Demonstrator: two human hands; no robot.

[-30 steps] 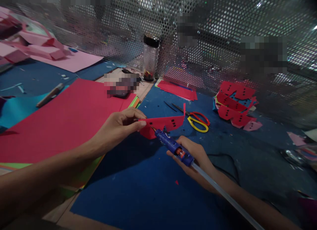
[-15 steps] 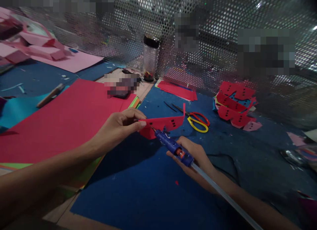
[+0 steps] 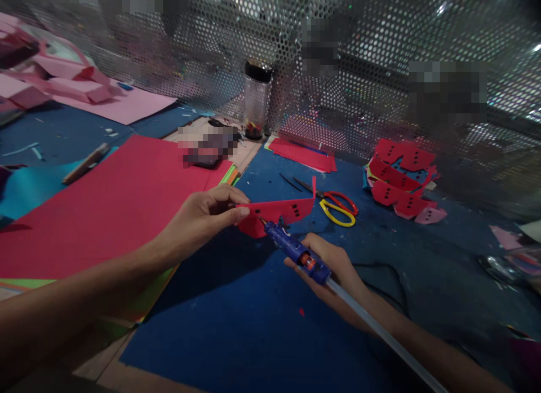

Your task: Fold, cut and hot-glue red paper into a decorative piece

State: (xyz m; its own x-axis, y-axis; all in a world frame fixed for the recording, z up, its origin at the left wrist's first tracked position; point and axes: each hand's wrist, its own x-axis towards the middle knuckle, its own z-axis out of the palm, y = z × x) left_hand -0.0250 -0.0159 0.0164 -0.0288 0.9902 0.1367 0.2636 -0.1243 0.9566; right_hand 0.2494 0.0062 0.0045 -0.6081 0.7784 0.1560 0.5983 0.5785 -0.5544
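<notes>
My left hand pinches the left end of a folded red paper piece between thumb and fingers. Small black marks dot its front, and a narrow strip stands up at its right end. My right hand is wrapped round a blue glue gun, with a long clear glue stick running out of its back. The gun's nozzle is at the paper's front, just right of my left thumb; whether it touches, I cannot tell.
Red-and-yellow-handled scissors lie behind the paper. Several cut red pieces are stacked at right, red strips at the back. Large red sheets cover the left. A jar stands by the perforated metal panel. A cable trails at right.
Both hands, the red paper and the glue gun stay almost where they were. The nozzle has shifted very slightly against the paper.
</notes>
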